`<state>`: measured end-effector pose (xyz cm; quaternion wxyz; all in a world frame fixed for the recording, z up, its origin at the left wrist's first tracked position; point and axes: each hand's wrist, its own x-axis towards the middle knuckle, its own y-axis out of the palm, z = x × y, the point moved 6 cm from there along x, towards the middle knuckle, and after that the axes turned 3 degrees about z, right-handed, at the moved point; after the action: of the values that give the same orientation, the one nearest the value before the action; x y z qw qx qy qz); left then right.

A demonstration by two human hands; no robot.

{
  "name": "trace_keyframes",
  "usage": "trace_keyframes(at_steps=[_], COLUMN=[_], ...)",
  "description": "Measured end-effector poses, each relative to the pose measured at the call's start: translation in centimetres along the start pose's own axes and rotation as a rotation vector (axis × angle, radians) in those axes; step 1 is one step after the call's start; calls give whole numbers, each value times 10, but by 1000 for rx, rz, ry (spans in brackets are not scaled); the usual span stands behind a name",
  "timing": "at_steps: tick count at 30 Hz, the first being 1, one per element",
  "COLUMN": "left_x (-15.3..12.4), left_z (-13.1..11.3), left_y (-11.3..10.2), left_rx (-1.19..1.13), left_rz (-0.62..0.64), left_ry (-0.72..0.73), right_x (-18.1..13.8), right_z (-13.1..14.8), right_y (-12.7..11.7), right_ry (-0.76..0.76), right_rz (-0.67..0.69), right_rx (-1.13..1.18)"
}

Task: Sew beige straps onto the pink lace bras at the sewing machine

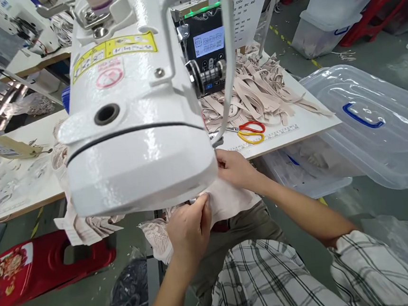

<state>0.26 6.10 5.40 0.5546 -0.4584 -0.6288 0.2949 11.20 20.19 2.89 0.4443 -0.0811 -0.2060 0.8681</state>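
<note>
A white sewing machine [137, 173] fills the middle of the view and hides its needle area. Below its head, pale pink fabric [229, 199] with a lace part [156, 235] hangs toward my lap. My left hand [189, 225] pinches the near edge of this fabric between thumb and fingers. At the right side of the machine head, my right hand [236, 168] has its fingers closed on the fabric's far part; its fingertips are partly hidden behind the head.
Scissors [251, 132] with red and yellow handles lie beside a ruler strip on the table [315, 117]. Behind them is a heap of beige fabric strips [256, 91]. A clear plastic lid [376, 128] is at the right, a red stool [49, 266] at the lower left.
</note>
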Motion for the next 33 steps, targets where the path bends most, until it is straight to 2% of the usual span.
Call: trace_keyframes(at_steps=[4,8,11,14,16,18,21,23,24,26,28,31,33], left_x=[-4,-8,-7,-10,-15,-22,-33,-39,-41,-45,-46,-46,-45], left_z=[0,6,11,13,10,4,-13,-25,-28,-30,-25,-18,-19], left_y=[-1,-1,-2,-5,-6,-9,-4,12,22,36,38,30,25], left_rx=[-3,-55,-168,-287,-296,-246,-197,-240,-276,-327,-303,-233,-235], left_rz=[-26,-5,19,55,87,72,50,152,218,272,207,82,57], left_ry=[-2,-85,-128,-105,-61,-11,74,139,166,206,205,190,203], right_x=[0,-3,-13,-37,-56,-74,-104,-123,-131,-141,-147,-153,-153], right_z=[-8,-14,-22,-35,-38,-32,-5,11,15,17,18,19,20], right_y=[-1,3,11,32,39,34,27,31,33,35,35,34,34], right_ry=[15,27,93,248,248,70,-390,-636,-708,-773,-822,-890,-891], right_rz=[-16,0,30,141,151,61,-27,-10,1,-5,-14,9,21], right_rx=[0,103,393,771,860,748,391,201,132,20,-87,-188,-209])
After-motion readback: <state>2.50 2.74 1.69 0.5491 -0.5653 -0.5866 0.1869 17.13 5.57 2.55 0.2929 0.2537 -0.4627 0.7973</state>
